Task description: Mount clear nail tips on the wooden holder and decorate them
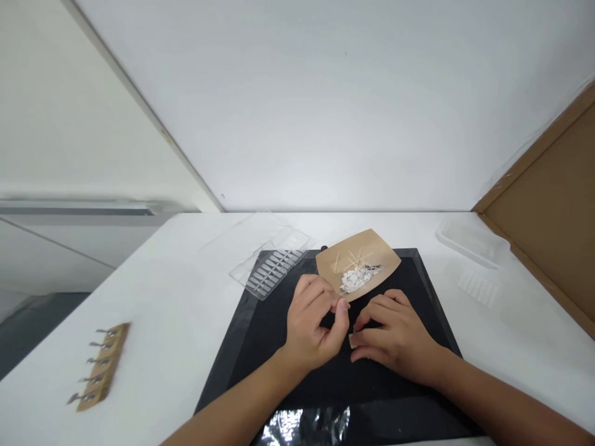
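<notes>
My left hand (318, 319) is closed in a pinch, thumb against index finger, beside the near edge of a brown paper tray (329, 259). Whatever is in that pinch is too small to make out. To its right, my right hand (390, 334) curls over the black mat with thumb and fingers drawn together. A small pale spot shows at those fingertips, and I cannot tell what it is. Inside the tray lie a pile of small white pieces (357, 279) and several thin wooden sticks (357, 257).
Both hands are over a black mat (260, 334). Clear plastic cases with rows of nail tips (275, 271) overlap its far left corner. A wooden block with metal clips (105, 368) stands left. A clear lid (471, 241), a translucent tab sheet (478, 287) and cardboard (553, 204) are right.
</notes>
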